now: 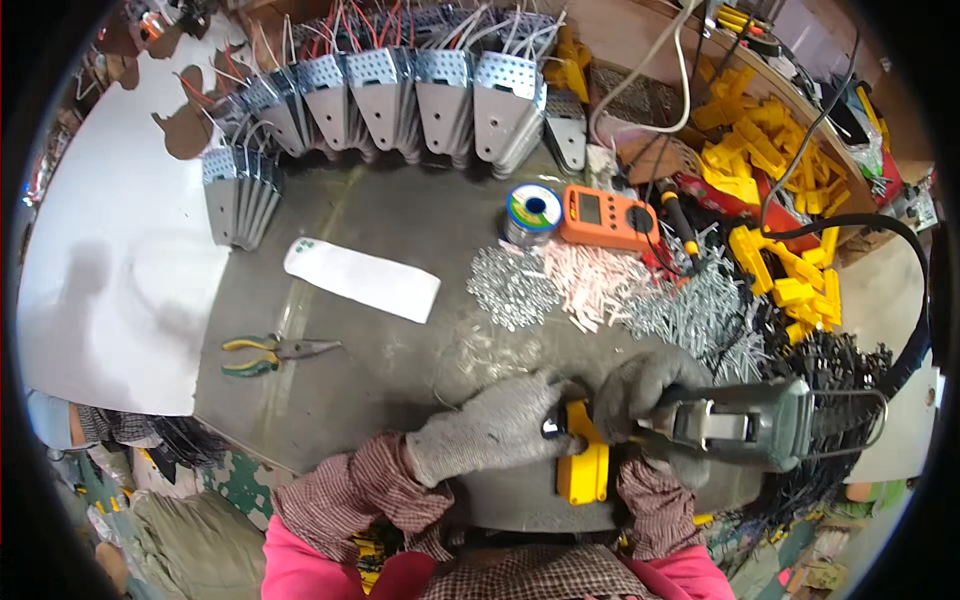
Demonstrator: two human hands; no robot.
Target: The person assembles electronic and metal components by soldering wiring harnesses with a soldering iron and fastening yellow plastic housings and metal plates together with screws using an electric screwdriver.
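Two gloved hands work a yellow plastic block at the near edge of the bench.

The left hand (495, 425), in a grey knit glove, has its grip closed around the top of the yellow plastic block (583, 463), which stands at the near edge of the grey metal bench (400, 230). The right hand (640, 392), gloved alike, has its grip wrapped around the handle of a grey power tool (745, 425), whose tip meets the block. Beyond the hands lie a heap of small silvery and white parts (590, 285), an orange multimeter (607, 217) and a spool of solder wire (531, 212). Yellow-handled pliers (272, 353) and a white paper strip (362, 279) lie toward the left edge. Perforated metal brackets (400, 95) with wires line the far edge; more yellow blocks (775, 190) pile at the far right corner.
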